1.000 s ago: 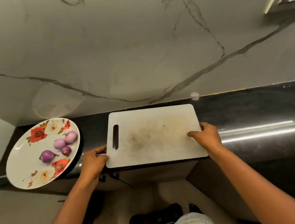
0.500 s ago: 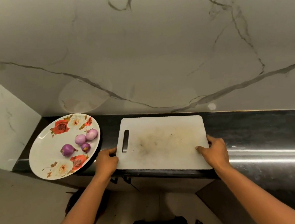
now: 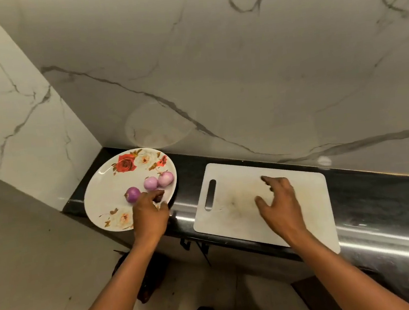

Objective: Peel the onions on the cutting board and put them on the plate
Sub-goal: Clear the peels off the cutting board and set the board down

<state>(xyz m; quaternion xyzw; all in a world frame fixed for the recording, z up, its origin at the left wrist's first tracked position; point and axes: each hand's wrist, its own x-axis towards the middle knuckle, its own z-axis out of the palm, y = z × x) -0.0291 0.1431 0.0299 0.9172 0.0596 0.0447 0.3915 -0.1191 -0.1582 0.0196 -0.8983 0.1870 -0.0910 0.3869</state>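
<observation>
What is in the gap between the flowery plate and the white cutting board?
Only bare, shiny black stone countertop lies between the round floral plate and the white plastic cutting board, as the head view shows.

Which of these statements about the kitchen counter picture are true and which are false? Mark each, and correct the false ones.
1. The cutting board has onions lying on it. False: it is bare, with only the right hand over it.
2. The onions lie on the flowered plate. True.
3. The left hand is at the plate. True.
4. The plate is right of the board. False: it is left of it.
5. The right hand grips a knife. False: it is open and holds nothing.
</observation>
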